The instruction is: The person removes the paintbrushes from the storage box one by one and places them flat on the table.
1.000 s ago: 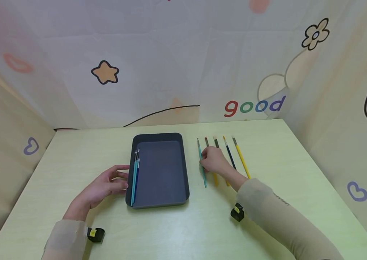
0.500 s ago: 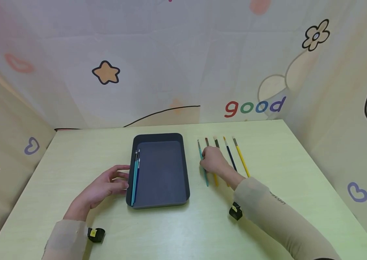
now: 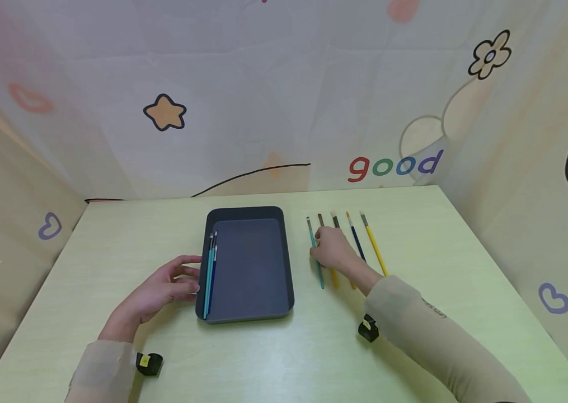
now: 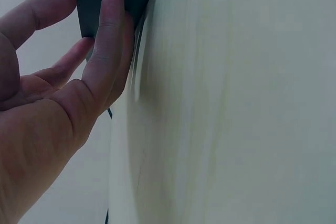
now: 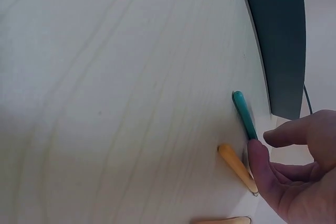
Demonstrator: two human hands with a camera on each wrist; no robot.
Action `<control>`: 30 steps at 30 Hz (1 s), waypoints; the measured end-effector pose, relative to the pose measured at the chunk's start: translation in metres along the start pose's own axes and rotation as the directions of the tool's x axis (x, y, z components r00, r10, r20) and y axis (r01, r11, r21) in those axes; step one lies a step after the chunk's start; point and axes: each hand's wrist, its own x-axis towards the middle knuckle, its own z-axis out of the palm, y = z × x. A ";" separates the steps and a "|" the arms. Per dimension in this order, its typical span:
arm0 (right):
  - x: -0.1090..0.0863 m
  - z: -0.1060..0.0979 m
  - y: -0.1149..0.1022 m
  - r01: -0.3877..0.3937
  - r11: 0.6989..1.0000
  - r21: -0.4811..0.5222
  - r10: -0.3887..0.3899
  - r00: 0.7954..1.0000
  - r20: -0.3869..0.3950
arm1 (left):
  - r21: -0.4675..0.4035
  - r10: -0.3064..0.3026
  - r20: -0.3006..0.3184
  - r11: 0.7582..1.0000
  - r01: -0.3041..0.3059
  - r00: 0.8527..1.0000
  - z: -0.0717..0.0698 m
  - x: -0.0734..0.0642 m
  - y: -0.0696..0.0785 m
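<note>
Tho R hand (image 3: 334, 248) part-hides teal brush (image 3: 319, 275), fingers pinch it; L hand (image 3: 165, 284), fingers loose, touches tray (image 3: 248, 268).

- Left hand (image 3: 163, 285) is left of the tray (image 3: 253, 263), fingers loosely bent, fingertips against its outer wall.
- Right hand (image 3: 333, 248) is right of the tray, back upward, fingers bent.
- Left forearm (image 3: 99, 369) and right forearm (image 3: 450, 341), both sleeved, reach from the tray's near side.

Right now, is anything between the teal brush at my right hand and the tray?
Nothing visible lies between the teal brush and the tray; only its raised right wall seems to need clearing. The brushes inside lie along its left side.
</note>
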 end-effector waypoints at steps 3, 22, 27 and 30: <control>-0.001 -0.001 0.000 0.013 1.000 0.018 -0.013 1.000 -0.023 | -0.001 0.000 0.002 1.000 0.000 1.000 0.000 0.000 0.000; -0.011 0.022 -0.042 0.404 0.896 0.184 -0.367 0.907 -0.206 | 0.004 0.012 0.004 1.000 -0.012 1.000 0.002 0.001 -0.001; -0.014 0.032 -0.059 0.448 0.871 0.201 -0.429 0.894 -0.133 | 0.013 0.009 0.002 1.000 -0.009 1.000 0.002 0.000 0.000; -0.015 0.038 -0.070 0.438 0.871 0.221 -0.438 0.898 -0.054 | 0.018 0.010 0.001 1.000 -0.010 1.000 0.001 0.000 0.000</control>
